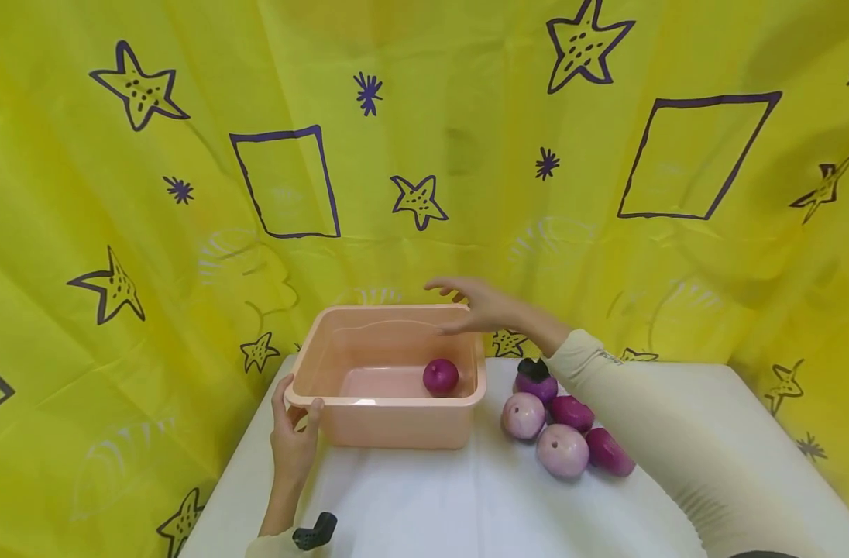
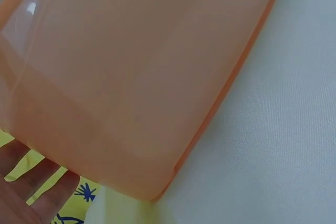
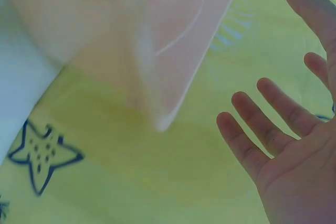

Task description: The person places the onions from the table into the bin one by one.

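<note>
"Where's the purple onion [image 1: 440, 377]?"

"Inside the tub [image 1: 397, 426], on its bottom near the right end, below the right hand [image 1: 483, 304] and apart from it."

"Is that hand holding anything?"

"Nothing. Its fingers are spread wide at the tub's far right corner, the arm stretched forward past a cluster of vegetables [image 1: 562, 451] on the table [image 1: 424, 504]."

"And the left hand [image 1: 295, 446]?"

"Thumb and fingers grip the near left corner, forearm pointing forward."
</note>
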The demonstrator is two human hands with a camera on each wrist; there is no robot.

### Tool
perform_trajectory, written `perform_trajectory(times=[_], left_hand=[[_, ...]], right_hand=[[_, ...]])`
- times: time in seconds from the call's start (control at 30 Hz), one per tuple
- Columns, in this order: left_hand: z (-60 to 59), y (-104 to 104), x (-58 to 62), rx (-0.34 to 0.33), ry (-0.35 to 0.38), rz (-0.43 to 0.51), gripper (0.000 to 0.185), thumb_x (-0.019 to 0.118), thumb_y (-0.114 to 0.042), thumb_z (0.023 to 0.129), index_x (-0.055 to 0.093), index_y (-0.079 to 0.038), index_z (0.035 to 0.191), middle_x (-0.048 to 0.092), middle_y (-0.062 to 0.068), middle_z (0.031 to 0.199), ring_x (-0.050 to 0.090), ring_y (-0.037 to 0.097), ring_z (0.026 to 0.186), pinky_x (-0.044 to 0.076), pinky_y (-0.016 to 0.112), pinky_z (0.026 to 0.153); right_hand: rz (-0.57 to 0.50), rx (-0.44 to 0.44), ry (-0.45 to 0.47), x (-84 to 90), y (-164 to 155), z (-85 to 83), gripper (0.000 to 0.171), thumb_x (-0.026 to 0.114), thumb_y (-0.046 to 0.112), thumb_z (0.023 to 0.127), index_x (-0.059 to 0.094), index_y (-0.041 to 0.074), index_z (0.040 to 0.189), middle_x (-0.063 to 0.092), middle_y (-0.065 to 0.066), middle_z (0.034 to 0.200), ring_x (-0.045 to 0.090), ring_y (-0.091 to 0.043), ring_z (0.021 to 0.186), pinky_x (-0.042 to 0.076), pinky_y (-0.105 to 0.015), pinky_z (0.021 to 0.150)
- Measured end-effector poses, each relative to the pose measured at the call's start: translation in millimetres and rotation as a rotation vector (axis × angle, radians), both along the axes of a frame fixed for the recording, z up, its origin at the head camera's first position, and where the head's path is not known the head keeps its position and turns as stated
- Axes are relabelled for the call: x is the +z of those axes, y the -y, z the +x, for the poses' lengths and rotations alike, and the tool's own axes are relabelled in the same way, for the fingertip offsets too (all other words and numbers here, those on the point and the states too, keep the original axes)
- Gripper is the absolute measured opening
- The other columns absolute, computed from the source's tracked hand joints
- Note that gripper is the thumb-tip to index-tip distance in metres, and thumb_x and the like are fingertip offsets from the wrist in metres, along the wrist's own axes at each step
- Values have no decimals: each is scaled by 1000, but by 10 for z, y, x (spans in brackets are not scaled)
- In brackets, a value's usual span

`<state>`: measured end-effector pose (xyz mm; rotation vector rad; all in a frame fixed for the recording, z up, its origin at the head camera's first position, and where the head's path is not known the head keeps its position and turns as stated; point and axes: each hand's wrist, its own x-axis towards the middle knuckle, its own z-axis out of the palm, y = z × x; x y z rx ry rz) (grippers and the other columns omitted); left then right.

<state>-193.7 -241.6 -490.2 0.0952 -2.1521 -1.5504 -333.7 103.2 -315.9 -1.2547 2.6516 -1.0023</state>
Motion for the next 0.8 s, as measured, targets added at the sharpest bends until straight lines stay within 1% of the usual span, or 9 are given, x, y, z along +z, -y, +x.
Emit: perform_trajectory(times=[0.23, 0.4, 0.53, 0.7, 0.8], left_hand=[[-9, 9, 30, 15, -6, -12, 69, 63, -21, 102, 27, -26, 160, 46, 14, 157, 61, 31, 115, 50, 11, 76], [-22, 9, 31, -1, -8, -19, 71, 63, -20, 102, 25, -24, 161, 43, 15, 158, 60, 34, 117, 49, 11, 77], [-23, 1, 28, -12, -4, -18, 71, 62, -22, 102, 24, -25, 161, 42, 15, 159, 60, 37, 120, 49, 11, 78], [-19, -8, 8, 8, 11, -19, 69, 62, -24, 103, 25, -27, 161, 43, 15, 158, 60, 37, 119, 50, 11, 77], [-15, -13, -2, 18, 12, -26, 68, 62, -25, 103, 26, -28, 160, 43, 14, 158, 61, 37, 119, 50, 11, 77]], right_hand=[[20, -73, -42, -25, -455, 95, 74, 86, 23, 84, 51, 9, 147, 57, -16, 145, 55, -42, 127, 49, -59, 100], [20, -118, -68, -91, -783, 171, 74, 86, 22, 84, 51, 7, 147, 57, -17, 144, 58, -41, 124, 51, -61, 96], [13, -159, -74, -171, -1056, 259, 73, 86, 24, 84, 52, 10, 147, 58, -15, 143, 60, -38, 120, 52, -61, 93], [1, -222, -72, -279, -1409, 361, 73, 87, 26, 84, 53, 15, 147, 60, -16, 141, 62, -38, 118, 54, -59, 91], [1, -256, -66, -337, -1609, 427, 71, 86, 27, 85, 53, 15, 146, 61, -17, 138, 63, -38, 115, 54, -60, 90]])
